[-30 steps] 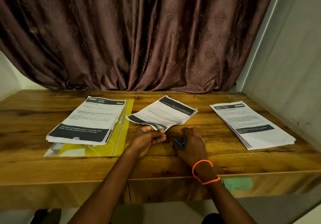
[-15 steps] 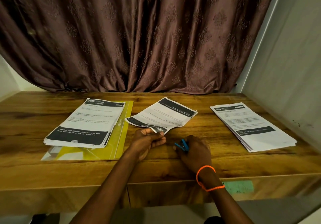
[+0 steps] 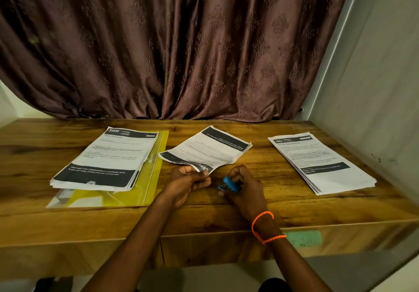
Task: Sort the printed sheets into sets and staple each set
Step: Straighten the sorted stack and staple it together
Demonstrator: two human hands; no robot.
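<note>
On the grained wooden surface [image 3: 294, 210], the right hand [image 3: 246, 187] curls its fingers around a small blue stapler [image 3: 229, 184]. Just left, the left hand [image 3: 186, 181] pinches the bent corner of a thin paper set [image 3: 204, 150]. Beyond lie flat printed stacks: one [image 3: 102, 158] left on glossy yellow plastic folder [image 3: 145, 187], one [image 3: 322, 161] right.

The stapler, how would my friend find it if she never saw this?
Look at the wooden table, near its front middle edge. The small blue plastic stapler sits in the right hand, beside the left hand. It is the only blue thing.
</note>
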